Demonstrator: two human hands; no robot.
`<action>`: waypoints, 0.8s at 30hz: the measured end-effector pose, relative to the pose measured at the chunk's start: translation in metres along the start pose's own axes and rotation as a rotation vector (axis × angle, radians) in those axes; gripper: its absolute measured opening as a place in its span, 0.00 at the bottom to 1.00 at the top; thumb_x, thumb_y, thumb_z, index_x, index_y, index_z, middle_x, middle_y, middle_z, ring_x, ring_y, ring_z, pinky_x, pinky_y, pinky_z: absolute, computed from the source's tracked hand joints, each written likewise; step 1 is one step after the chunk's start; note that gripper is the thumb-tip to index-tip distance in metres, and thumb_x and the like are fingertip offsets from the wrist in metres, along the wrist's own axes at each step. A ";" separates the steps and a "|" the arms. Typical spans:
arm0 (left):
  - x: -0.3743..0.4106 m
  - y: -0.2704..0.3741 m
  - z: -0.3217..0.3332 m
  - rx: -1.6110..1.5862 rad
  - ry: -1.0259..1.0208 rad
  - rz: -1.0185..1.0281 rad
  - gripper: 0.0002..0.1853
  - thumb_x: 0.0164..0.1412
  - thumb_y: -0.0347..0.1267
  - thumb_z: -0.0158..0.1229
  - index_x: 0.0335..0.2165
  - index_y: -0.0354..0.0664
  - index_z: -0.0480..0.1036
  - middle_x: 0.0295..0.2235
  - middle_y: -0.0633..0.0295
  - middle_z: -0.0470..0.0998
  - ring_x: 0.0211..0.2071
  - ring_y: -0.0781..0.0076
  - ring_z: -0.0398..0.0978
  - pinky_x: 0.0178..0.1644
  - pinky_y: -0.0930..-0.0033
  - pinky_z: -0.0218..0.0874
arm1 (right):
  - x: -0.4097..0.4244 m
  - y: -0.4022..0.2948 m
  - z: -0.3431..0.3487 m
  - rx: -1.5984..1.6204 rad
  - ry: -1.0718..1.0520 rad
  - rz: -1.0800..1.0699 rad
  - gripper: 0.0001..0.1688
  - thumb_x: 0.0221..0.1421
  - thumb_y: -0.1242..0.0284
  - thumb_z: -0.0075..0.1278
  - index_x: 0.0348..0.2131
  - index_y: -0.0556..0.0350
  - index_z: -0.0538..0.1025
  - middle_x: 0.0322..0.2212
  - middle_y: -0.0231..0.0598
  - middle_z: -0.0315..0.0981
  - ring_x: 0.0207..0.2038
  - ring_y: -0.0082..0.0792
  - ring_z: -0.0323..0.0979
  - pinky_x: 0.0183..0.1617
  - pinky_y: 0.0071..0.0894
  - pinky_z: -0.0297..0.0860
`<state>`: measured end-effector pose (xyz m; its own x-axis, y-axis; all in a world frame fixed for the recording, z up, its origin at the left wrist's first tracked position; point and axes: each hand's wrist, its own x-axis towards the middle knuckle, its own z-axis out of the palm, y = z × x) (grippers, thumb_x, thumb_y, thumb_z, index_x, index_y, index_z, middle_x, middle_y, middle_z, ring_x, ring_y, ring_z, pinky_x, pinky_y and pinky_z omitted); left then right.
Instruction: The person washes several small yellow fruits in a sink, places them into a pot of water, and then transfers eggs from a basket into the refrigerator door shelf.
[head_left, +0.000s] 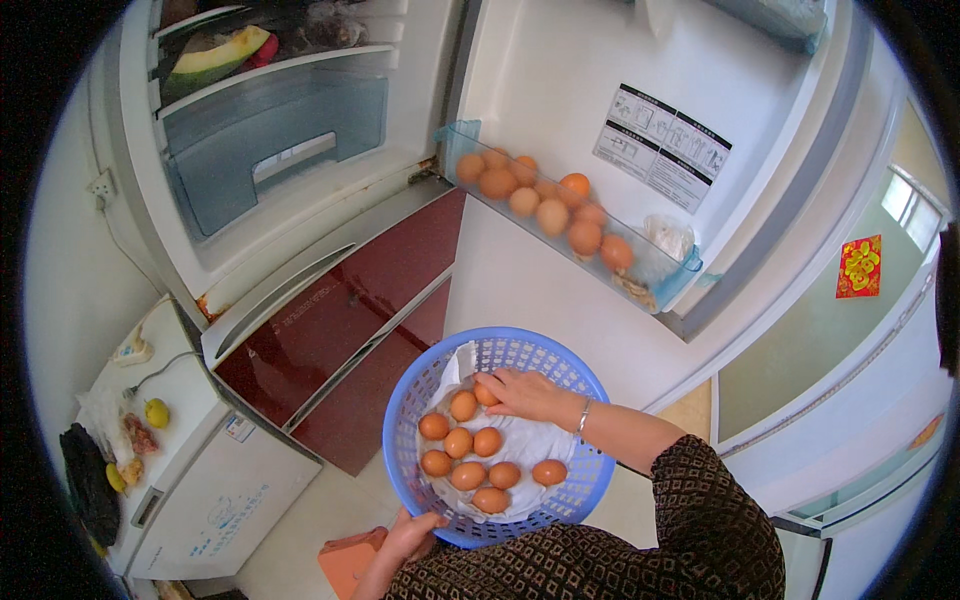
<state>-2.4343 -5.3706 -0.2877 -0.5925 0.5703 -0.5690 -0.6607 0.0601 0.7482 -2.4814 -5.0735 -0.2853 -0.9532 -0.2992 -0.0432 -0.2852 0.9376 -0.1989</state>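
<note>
A blue plastic colander basket (401, 450) lined with white cloth (525, 442) is held before me, with several brown eggs (469, 475) lying on the cloth. My left hand (411, 531) grips the basket's near rim. Inside the basket, the fingers of my right hand (521, 394) are closed around an egg (487, 392) at the far side, partly covering it. Beyond the basket, a clear door bin (525, 225) on the open fridge door holds several more brown eggs (553, 217). A clear plastic bag (667, 238) sits at the bin's right end.
The open fridge compartment (277, 142) has a translucent drawer and a melon piece (217, 56) above it. Dark red drawer fronts (337, 300) lie below. At left a white chest freezer (217, 495) carries a yellow-green fruit (157, 413) and bags. An orange stool (349, 562) stands near my left hand.
</note>
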 end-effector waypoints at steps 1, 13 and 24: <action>0.000 -0.002 0.000 -0.030 0.000 0.014 0.26 0.40 0.22 0.52 0.42 0.30 0.57 0.37 0.58 0.67 0.38 0.68 0.65 0.42 0.69 0.56 | -0.002 -0.003 -0.010 0.012 0.003 -0.004 0.32 0.46 0.58 0.46 0.48 0.51 0.56 0.33 0.44 0.62 0.35 0.44 0.66 0.29 0.38 0.68; -0.004 0.006 0.003 -0.006 0.059 -0.073 0.24 0.41 0.24 0.51 0.41 0.31 0.59 0.33 0.59 0.68 0.33 0.69 0.66 0.35 0.71 0.59 | -0.034 -0.002 -0.210 0.147 0.691 -0.054 0.27 0.43 0.65 0.51 0.44 0.51 0.64 0.36 0.42 0.64 0.32 0.35 0.68 0.35 0.28 0.66; 0.012 -0.005 -0.005 -0.118 -0.076 0.084 0.28 0.42 0.24 0.52 0.45 0.30 0.53 0.37 0.56 0.66 0.34 0.70 0.65 0.33 0.73 0.59 | -0.024 0.084 -0.285 0.009 0.072 0.515 0.31 0.40 0.58 0.50 0.42 0.60 0.67 0.29 0.43 0.69 0.33 0.35 0.66 0.40 0.27 0.63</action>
<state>-2.4403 -5.3679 -0.2999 -0.6145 0.6301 -0.4748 -0.6622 -0.0847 0.7445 -2.5107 -4.9370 -0.0222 -0.9744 0.2133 -0.0708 0.2228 0.9584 -0.1784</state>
